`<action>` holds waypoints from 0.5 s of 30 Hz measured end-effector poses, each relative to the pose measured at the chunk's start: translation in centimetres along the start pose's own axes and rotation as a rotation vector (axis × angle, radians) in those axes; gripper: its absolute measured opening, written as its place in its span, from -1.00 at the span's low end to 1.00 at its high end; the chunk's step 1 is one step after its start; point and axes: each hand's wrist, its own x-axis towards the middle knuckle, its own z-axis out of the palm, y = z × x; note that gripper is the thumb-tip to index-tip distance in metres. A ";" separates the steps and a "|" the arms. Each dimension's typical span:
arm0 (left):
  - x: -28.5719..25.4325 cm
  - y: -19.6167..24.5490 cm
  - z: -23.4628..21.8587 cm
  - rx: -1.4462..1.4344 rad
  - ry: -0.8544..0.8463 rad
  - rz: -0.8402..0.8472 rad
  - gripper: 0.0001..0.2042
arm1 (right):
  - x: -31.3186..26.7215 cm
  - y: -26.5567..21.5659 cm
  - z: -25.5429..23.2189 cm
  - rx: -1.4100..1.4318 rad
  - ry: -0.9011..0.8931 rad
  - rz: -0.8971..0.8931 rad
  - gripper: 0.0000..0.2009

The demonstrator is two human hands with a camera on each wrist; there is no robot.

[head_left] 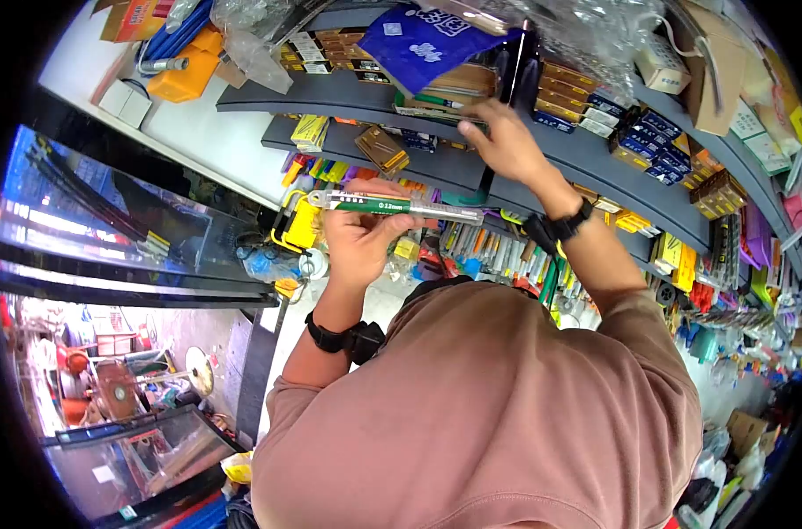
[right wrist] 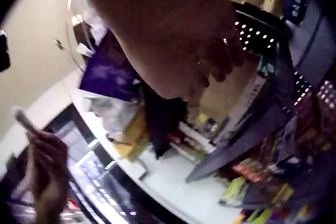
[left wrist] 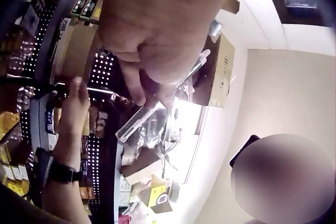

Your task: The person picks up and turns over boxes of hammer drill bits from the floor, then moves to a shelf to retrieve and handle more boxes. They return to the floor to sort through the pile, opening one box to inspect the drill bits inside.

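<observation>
The left hand (head_left: 361, 236) holds a clear tube pack with a green label (head_left: 379, 207), thumb beneath and fingers behind it, in front of the shelves. In the left wrist view, the left hand (left wrist: 152, 40) grips the clear tube (left wrist: 140, 120). The right hand (head_left: 505, 145) reaches to an open cardboard box (head_left: 467, 81) on the upper shelf, its fingers at the box's front edge. In the right wrist view the right hand (right wrist: 178, 50) is over the box (right wrist: 231, 90); whether it pinches anything there is hidden.
Grey shelves (head_left: 330, 93) carry stacked small boxes (head_left: 564, 97). A blue bag (head_left: 427, 44) hangs beside the open box. Colourful packs (head_left: 498, 251) fill the lower rows. Glass panels (head_left: 127, 220) stand at the left, and a yellow item (head_left: 189, 70) lies at the upper left.
</observation>
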 end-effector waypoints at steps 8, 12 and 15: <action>-3.2 1.2 12.5 0.033 -0.045 0.137 -0.69 | -12.2 -9.4 -17.4 0.561 -0.252 -0.134 -0.73; -4.6 2.3 18.2 0.066 -0.140 0.181 -0.64 | -16.8 -8.1 -22.5 0.525 -0.055 -0.238 -0.77; -5.2 3.5 21.4 0.098 -0.234 0.223 -0.64 | -19.7 -6.6 -24.5 0.520 0.039 -0.251 -0.76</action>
